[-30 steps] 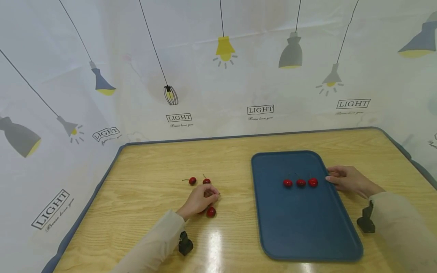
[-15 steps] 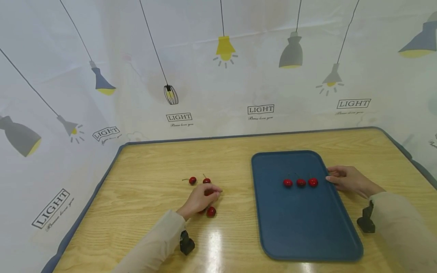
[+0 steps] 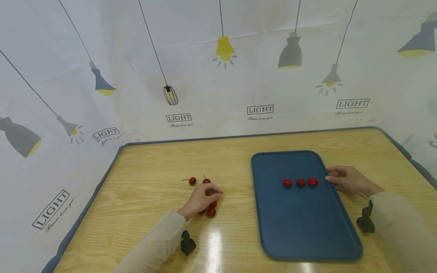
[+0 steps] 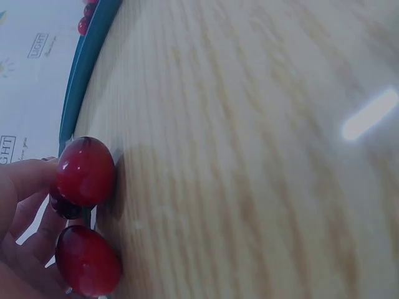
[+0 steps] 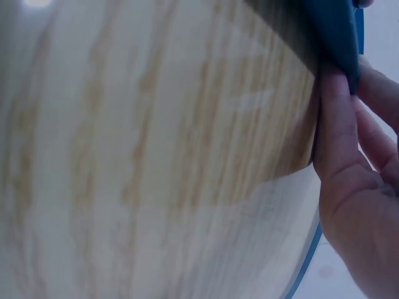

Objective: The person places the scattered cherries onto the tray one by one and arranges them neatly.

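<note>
In the head view my left hand (image 3: 201,199) is on the left of the table, thumb and forefinger together, pinching a cherry at its stem; the pinch itself is partly hidden. Red cherries (image 4: 85,171) crowd just under that hand, one more (image 4: 88,260) nearest the left wrist camera. Behind the hand lie two cherries with stems, one (image 3: 192,181) to the left and one (image 3: 206,181) close to the knuckles. My right hand (image 3: 349,180) grips the right rim of a blue tray (image 3: 307,227), thumb on the edge. Three cherries (image 3: 301,182) sit in a row on the tray.
The wooden table (image 3: 235,167) has a dark blue border along its back and sides. A pale curtain (image 3: 205,83) printed with lamps hangs behind and to both sides. Dark wrist cameras (image 3: 187,243) sit below each sleeve.
My left hand has shifted only slightly to the right, and a cherry beneath it now shows beside the lower ones. The right hand and tray stay put.
</note>
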`<state>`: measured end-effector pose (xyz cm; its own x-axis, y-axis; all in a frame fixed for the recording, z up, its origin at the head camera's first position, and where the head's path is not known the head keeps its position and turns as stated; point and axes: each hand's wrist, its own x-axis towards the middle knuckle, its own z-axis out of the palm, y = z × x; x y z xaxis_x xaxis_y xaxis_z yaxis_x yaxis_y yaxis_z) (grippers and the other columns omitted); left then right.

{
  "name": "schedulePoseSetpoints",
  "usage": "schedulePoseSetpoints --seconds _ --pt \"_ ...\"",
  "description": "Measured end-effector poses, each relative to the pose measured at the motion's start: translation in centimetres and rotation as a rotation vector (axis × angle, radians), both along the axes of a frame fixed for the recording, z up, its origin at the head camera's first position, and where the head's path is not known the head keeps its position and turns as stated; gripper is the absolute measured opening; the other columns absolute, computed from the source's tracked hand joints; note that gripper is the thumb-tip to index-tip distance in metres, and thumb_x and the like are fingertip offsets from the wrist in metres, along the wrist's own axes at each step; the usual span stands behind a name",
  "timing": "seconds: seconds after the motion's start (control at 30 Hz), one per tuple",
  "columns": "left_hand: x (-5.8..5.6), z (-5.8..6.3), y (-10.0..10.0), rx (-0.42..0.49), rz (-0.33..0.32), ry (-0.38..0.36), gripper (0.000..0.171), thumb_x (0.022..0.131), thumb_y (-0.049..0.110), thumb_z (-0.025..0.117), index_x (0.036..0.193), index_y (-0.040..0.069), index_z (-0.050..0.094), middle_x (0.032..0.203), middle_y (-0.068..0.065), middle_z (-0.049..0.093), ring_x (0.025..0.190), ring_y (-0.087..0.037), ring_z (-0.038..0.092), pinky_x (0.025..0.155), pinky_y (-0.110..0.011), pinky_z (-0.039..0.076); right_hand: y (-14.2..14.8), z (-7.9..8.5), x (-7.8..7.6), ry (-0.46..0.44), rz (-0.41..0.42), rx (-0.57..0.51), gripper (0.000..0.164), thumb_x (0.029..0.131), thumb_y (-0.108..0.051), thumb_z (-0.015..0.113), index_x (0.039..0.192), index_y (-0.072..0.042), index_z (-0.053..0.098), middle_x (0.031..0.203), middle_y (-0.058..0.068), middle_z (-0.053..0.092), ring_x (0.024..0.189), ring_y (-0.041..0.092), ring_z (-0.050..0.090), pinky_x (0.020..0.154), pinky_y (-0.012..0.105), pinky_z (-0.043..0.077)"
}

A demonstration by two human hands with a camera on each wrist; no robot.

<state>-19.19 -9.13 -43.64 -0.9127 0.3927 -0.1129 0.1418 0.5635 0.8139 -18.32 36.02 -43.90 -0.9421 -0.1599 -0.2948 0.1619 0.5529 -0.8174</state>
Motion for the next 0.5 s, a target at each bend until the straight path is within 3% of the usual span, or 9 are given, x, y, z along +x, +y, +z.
schedulePoseSetpoints --seconds 0.5 --pt "0.07 0.39 0.81 0.014 0.023 -0.037 0.01 0.086 0.012 0.058 0.093 0.006 0.063 0.085 0.0 0.06 0.073 -0.012 0.055 0.064 -0.026 0.045 0.15 -0.25 -0.1 0.006 -0.006 -0.003 0.059 0.09 -0.021 0.053 0.129 0.016 0.028 0.108 0.024 0.051 0.093 0.021 0.057 0.074 0.03 0.049"
